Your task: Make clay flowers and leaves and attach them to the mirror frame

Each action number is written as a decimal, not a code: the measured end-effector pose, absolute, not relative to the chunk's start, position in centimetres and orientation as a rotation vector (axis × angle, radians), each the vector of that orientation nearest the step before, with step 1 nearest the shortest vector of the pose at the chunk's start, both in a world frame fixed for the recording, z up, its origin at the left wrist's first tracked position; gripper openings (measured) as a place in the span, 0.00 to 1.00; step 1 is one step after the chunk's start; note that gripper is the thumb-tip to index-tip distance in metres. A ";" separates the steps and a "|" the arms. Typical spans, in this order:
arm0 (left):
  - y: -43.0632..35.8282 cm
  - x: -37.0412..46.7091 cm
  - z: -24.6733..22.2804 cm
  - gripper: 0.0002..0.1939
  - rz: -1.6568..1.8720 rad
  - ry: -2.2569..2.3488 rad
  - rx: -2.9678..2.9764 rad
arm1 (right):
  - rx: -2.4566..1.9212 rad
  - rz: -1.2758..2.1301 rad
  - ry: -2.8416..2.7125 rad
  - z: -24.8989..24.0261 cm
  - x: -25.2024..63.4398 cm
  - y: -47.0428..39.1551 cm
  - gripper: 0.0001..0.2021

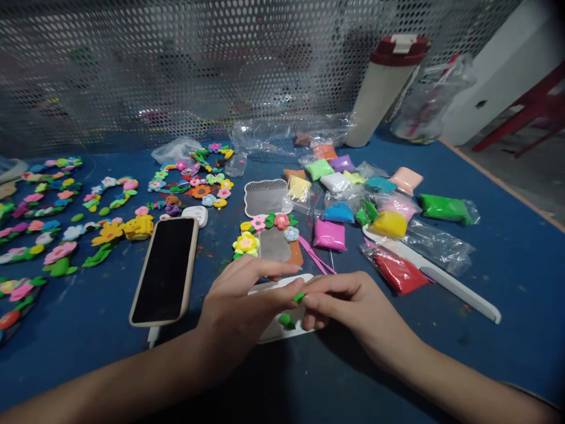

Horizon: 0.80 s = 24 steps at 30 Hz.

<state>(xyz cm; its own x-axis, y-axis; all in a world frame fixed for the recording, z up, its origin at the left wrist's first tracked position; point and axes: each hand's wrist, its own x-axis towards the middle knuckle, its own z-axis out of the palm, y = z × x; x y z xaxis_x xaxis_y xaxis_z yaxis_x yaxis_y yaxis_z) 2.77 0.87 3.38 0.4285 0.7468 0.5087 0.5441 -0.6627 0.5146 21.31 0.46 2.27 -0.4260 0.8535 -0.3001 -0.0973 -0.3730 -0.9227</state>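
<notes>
A small piece of green modelling clay (299, 297) is pinched between the thumb and index finger of my right hand (348, 300). My left hand (247, 288) meets it from the other side, fingers stretched out and apart, with the thumb tip near the clay. Below the hands lies a white board (273, 335), partly covered by them, with green clay bits (286, 321) on it. Just beyond my left hand is a small mirror frame (295, 253) bordered with clay flowers (246, 243). A pink tool (315, 256) rests to its right.
A phone (165, 271) with a cable lies left of my left hand. Clay-flower frames (110, 194) spread across the left. Bagged clay (330, 234), a white comb (463, 288) and a red packet (399, 271) lie right. A tumbler (384, 88) stands behind, before a perforated metal panel (176, 70).
</notes>
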 end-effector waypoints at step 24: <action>1.4 2.8 2.9 0.12 1.049 1.100 2.320 | -1.175 1.559 -1.338 2.7 21.0 0.3 0.04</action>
<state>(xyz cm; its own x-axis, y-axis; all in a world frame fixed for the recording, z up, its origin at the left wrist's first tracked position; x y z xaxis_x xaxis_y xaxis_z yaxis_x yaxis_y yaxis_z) 2.80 1.45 2.92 0.4193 0.7773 0.4690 0.5056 -0.6290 0.5905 21.03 0.29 2.70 -0.2914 0.9422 -0.1654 0.0204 -0.1667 -0.9858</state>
